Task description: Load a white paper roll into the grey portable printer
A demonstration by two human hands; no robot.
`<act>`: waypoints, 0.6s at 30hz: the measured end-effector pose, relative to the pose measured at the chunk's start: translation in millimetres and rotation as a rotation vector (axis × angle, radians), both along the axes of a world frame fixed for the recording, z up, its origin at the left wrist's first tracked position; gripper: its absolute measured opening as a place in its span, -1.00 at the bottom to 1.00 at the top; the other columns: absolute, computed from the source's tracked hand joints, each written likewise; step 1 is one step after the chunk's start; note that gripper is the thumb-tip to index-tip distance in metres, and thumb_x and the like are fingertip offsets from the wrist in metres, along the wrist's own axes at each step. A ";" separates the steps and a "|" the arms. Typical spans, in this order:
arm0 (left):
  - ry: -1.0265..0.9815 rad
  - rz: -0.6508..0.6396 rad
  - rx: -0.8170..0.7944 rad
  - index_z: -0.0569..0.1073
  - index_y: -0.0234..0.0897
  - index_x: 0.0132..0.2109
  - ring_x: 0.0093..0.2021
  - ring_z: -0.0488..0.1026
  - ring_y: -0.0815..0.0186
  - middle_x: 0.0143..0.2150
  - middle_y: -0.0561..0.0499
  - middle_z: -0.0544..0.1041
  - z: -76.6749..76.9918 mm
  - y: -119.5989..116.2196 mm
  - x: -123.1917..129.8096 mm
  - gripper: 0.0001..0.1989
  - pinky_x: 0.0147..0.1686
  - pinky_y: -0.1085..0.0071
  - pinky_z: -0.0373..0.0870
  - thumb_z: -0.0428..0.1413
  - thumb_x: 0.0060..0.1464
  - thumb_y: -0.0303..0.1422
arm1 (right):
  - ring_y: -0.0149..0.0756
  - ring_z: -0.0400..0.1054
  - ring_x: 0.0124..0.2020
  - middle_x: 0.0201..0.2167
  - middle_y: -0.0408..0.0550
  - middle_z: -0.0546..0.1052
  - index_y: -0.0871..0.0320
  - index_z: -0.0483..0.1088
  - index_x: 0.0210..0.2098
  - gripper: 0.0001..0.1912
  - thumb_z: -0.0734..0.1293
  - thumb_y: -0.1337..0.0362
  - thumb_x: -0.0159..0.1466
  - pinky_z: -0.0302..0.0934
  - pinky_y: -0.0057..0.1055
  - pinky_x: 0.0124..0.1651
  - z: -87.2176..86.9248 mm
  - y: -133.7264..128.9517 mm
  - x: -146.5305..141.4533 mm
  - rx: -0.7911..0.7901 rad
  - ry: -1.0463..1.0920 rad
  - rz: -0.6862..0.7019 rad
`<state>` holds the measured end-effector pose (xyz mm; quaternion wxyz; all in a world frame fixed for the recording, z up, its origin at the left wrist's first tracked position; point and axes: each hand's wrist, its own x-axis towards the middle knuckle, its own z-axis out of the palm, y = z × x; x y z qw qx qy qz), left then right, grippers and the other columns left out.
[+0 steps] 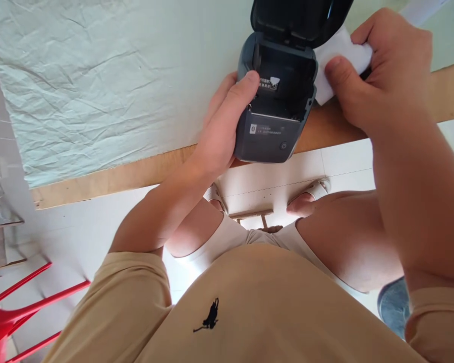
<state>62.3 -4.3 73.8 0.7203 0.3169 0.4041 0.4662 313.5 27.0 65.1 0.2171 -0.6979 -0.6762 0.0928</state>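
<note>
A dark grey portable label printer is in my left hand, held above the table's front edge. Its black lid stands open, showing the hollow paper bay with a small printed label inside. My left thumb rests on the bay's left rim while the other fingers go behind the body. Just right of the printer, my right hand pinches a folded white tissue between thumb and fingers. Part of the tissue is hidden behind the printer, so whether they touch is unclear.
A wrinkled pale green cloth covers the wooden table. Something white lies at the upper right. A red chair or stool stands at lower left, below a rack. A blue-grey round seat shows at lower right.
</note>
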 end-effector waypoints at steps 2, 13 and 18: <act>-0.019 -0.005 -0.030 0.59 -0.13 -0.10 -0.24 0.59 0.26 -0.20 0.04 0.59 2.8 -0.3 0.4 -0.51 -0.28 0.29 0.62 0.46 0.34 0.18 | -0.12 0.49 -0.16 -0.27 -0.16 0.53 -0.04 0.31 -0.19 -0.68 0.52 0.04 0.45 0.51 0.12 0.13 -2.8 1.3 0.2 0.006 0.008 0.017; 0.144 0.037 -0.091 0.63 -0.16 -0.16 -0.43 0.57 0.26 -0.32 -0.01 0.58 0.5 2.6 2.4 -0.30 -0.52 0.32 0.47 0.29 0.33 0.44 | -0.07 0.64 -0.04 0.05 -0.04 0.67 -0.09 0.41 0.18 -0.54 0.53 -0.12 0.45 0.53 0.02 -0.04 -11.4 -15.6 8.9 0.157 0.211 0.156; 0.132 0.099 -0.083 0.66 -0.07 0.07 -0.29 0.69 0.20 -0.18 -0.01 0.71 8.6 -8.6 -5.3 -0.42 -0.39 0.32 0.56 0.37 0.34 0.32 | 0.00 0.68 0.00 0.08 -0.02 0.71 -0.09 0.46 0.22 -0.44 0.45 -0.31 0.47 0.60 0.17 0.05 -9.5 -20.8 9.6 0.164 0.192 0.186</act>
